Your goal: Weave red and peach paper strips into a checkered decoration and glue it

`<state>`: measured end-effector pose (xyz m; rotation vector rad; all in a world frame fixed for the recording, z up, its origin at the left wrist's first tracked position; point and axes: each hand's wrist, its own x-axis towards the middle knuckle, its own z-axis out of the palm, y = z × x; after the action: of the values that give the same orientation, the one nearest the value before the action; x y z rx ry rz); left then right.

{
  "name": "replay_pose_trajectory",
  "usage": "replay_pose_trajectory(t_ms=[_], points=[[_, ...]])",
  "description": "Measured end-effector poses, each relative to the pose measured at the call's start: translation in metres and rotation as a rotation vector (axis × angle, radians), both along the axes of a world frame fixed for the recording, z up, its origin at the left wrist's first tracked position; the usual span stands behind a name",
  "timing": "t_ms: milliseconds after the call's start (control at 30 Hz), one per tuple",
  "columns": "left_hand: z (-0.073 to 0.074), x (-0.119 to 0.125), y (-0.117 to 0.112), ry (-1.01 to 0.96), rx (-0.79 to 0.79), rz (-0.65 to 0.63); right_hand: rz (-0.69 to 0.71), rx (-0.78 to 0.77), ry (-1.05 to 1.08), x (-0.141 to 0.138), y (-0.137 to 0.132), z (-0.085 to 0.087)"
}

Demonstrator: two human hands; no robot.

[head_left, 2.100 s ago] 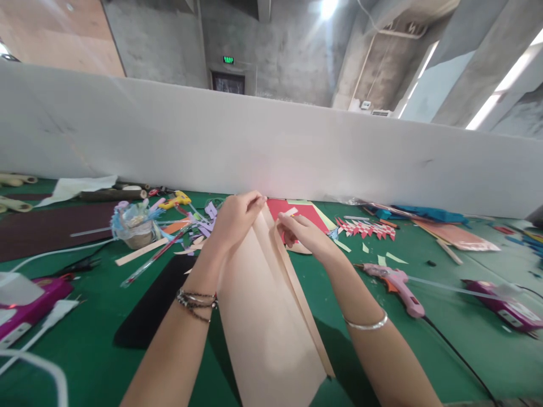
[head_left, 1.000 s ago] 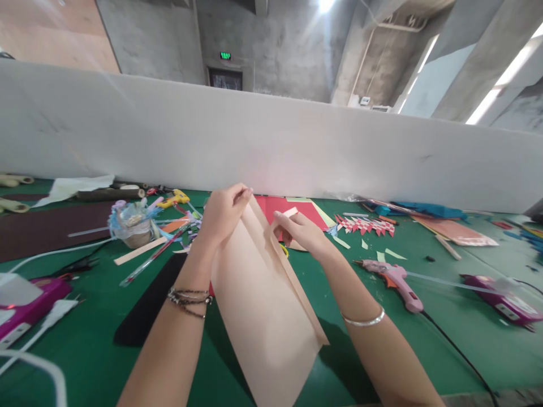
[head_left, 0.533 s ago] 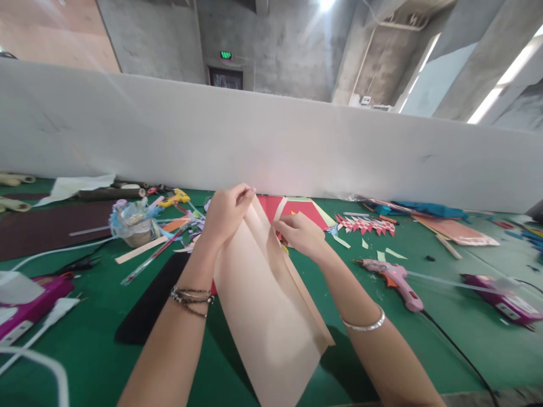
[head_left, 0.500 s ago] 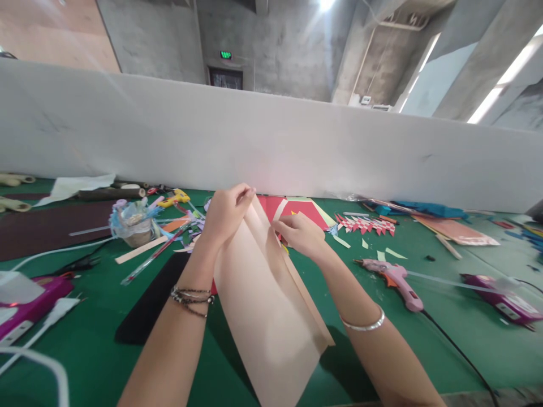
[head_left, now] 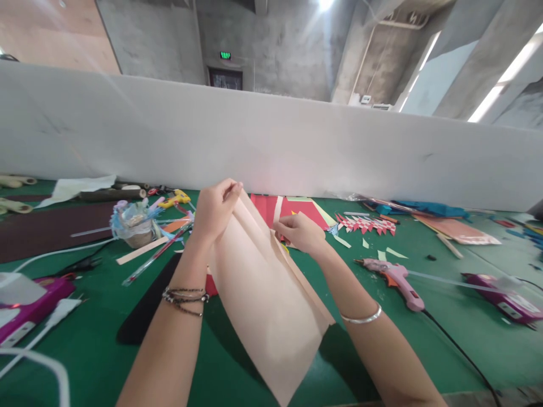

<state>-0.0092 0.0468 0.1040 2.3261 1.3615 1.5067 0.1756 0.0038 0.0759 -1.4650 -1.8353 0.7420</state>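
A long sheet of peach paper [head_left: 263, 294], creased lengthwise, is held tilted above the green table [head_left: 85, 350]. My left hand [head_left: 214, 209] pinches its far upper corner. My right hand [head_left: 299, 232] is closed on a folded strip along the sheet's right edge near the top. Red paper [head_left: 271, 206] lies on the table just behind both hands.
A pink glue gun [head_left: 394, 277] with a cable lies to the right, and another purple tool [head_left: 504, 299] lies farther right. At the left are a small cup of scraps [head_left: 133, 223], a yellow glue gun [head_left: 176, 199], a black sheet [head_left: 148, 305] and a pink device [head_left: 25, 311]. A white partition [head_left: 271, 141] backs the table.
The peach sheet has been lifted and swung leftward, its near end rising off the table. My left hand moved up and left; my right hand stayed on the folded edge.
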Motion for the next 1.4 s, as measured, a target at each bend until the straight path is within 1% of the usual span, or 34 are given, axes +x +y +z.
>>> replay_pose_trajectory(t_ms=[100, 200, 367, 567, 700, 933, 1133, 1400], points=[[-0.001, -0.001, 0.000, -0.004, 0.000, 0.033, 0.003, -0.019, 0.015, 0.002, 0.000, 0.001], [-0.002, 0.002, 0.000, 0.007, -0.010, 0.051, 0.039, -0.025, 0.021, -0.001, -0.002, 0.003], [-0.001, 0.006, -0.001, 0.003, -0.026, 0.042, 0.083, 0.079, -0.105, -0.008, -0.006, 0.000], [-0.001, 0.006, -0.001, 0.003, -0.021, 0.023, 0.018, 0.099, -0.117, -0.009, -0.004, -0.004], [-0.002, 0.004, 0.000, -0.019, -0.008, 0.025, 0.031, 0.083, -0.126, -0.009, -0.002, -0.005], [-0.003, 0.003, 0.002, -0.036, 0.004, 0.014, 0.008, 0.055, -0.097, -0.007, 0.001, -0.008], [0.000, 0.000, 0.002, -0.051, 0.026, 0.021, 0.034, 0.098, -0.031, -0.007, 0.005, -0.012], [0.000, -0.005, 0.004, -0.070, 0.054, 0.023, 0.032, 0.055, 0.024, -0.005, 0.006, -0.009]])
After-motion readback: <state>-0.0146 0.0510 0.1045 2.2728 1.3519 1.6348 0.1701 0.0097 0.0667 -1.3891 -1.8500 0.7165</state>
